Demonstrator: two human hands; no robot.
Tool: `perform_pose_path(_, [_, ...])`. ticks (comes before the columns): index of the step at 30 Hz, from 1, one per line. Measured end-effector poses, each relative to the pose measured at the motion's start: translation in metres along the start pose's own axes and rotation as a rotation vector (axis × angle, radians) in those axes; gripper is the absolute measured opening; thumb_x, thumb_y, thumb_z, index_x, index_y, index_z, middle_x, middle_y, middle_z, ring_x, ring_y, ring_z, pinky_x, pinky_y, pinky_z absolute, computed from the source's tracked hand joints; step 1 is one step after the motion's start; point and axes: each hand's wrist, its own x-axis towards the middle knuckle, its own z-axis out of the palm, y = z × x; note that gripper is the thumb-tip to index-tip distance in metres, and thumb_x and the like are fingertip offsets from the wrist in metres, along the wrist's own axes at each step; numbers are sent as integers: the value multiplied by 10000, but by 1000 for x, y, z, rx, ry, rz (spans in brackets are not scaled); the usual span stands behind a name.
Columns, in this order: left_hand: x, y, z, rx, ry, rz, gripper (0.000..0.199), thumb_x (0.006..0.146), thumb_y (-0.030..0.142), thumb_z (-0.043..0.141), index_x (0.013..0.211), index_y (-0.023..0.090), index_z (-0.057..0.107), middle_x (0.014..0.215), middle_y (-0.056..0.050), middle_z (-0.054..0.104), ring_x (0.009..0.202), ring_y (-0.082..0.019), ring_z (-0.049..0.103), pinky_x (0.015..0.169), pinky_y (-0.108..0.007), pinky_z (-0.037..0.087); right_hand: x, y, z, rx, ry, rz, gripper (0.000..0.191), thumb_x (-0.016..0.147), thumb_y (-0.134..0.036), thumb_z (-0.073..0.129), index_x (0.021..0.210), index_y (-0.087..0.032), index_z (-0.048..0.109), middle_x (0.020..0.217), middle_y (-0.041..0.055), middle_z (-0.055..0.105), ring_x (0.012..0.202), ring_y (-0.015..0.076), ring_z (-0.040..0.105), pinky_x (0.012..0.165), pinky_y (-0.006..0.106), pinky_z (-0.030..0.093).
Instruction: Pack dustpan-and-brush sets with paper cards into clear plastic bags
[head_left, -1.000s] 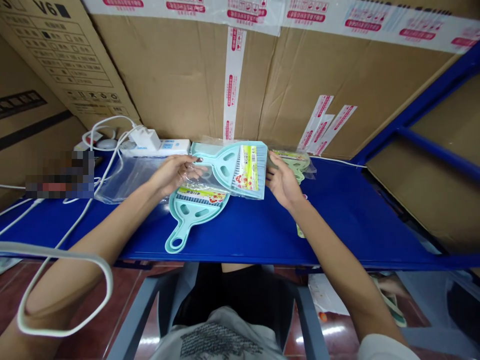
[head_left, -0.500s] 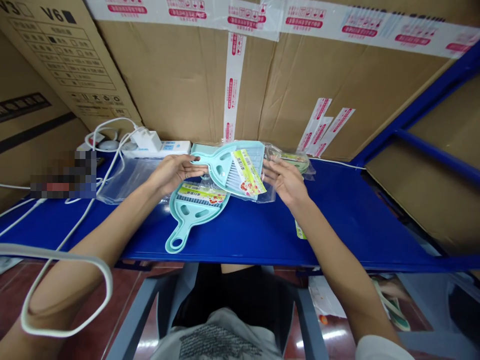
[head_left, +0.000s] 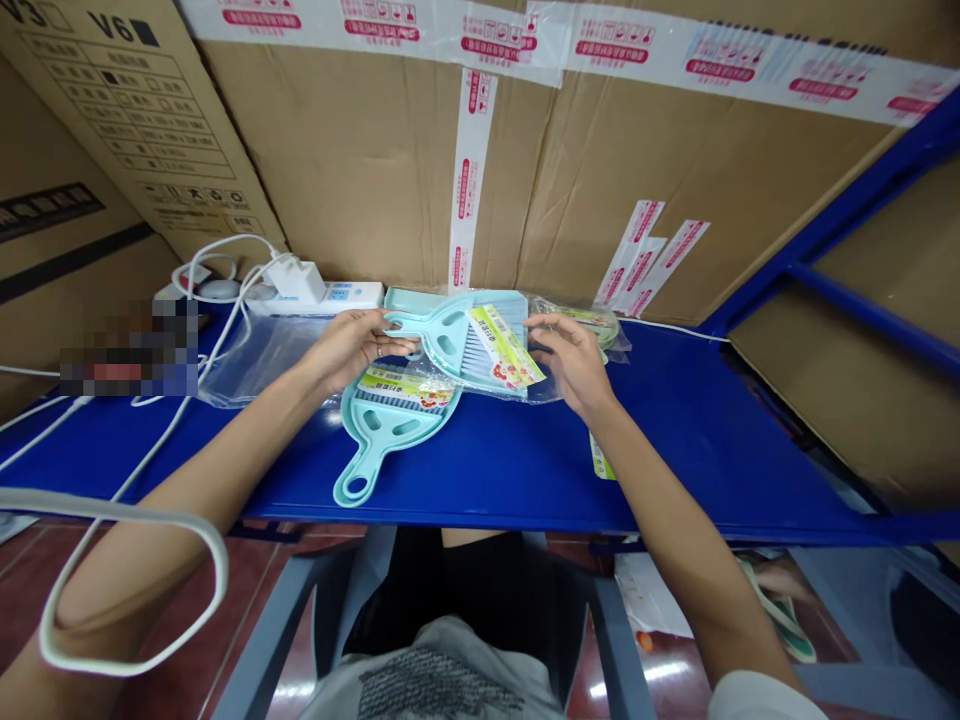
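A mint-green dustpan set (head_left: 454,338) with a yellow-green floral label is held between my two hands, above the blue table. My left hand (head_left: 355,348) pinches its handle end. At its wide edge, the fingertips of my right hand (head_left: 564,352) are closed on the rim and its thin clear wrapping. Below and partly behind it, a second mint dustpan set (head_left: 390,425) lies on the table with its handle toward me. Another green piece (head_left: 411,299) shows behind the held set.
A power strip (head_left: 352,295) with white cables stands at the back left, beside clear plastic bags (head_left: 262,350). More packaged items (head_left: 589,322) lie at the back right. A label card (head_left: 601,458) is beside my right forearm. Cardboard (head_left: 375,170) rises behind the blue table (head_left: 510,480).
The held dustpan set has lowered slightly and tilted, its wide end shifting a little. My right fingers have curled in more at its edge.
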Motion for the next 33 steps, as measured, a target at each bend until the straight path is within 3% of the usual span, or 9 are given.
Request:
perform_pose_path(4, [-1,0,0,1,-47,4,122,693,109,694,804,64,718,738,-146,766,679,-222,779,645,-250,656,-1,-3,-1,-18,-92,15,239,741,-364,860,932,-254,767,1156,40,679,964,186,609,664,268,555])
perform_pose_path(8, [-2,1,1,-2,-43,10,132,680,107,683,803,64,708,731,-141,757,656,-204,763,635,-241,646,0,1,-4,-3,-65,-14,385,674,-374,937,920,-273,658,1105,7,633,870,157,579,624,256,543])
perform_pose_path(17, [-2,-1,2,30,-14,-14,143,673,89,653,806,78,703,724,-124,750,666,-208,753,644,-270,650,3,14,-7,-102,-164,3,306,757,-435,883,972,-258,755,902,4,670,778,157,588,651,287,537])
perform_pose_path(23, [-2,0,1,43,-16,-5,128,660,99,648,769,88,715,706,-125,751,640,-208,748,612,-258,638,3,14,-3,-44,-138,4,270,734,-383,895,838,-237,693,874,-15,602,780,141,556,584,237,489])
perform_pose_path(28, [-1,-1,1,59,-36,1,165,659,118,655,795,79,740,728,-137,762,630,-202,732,599,-254,625,2,14,0,-60,-83,30,190,765,-399,851,854,-237,807,1033,47,730,939,203,617,580,253,506])
perform_pose_path(33, [-2,-1,3,57,-44,-9,155,650,119,666,788,79,726,717,-129,755,607,-192,714,605,-265,630,2,15,-3,-16,-174,55,227,823,-406,791,995,-277,864,1248,47,768,1116,254,661,673,295,551])
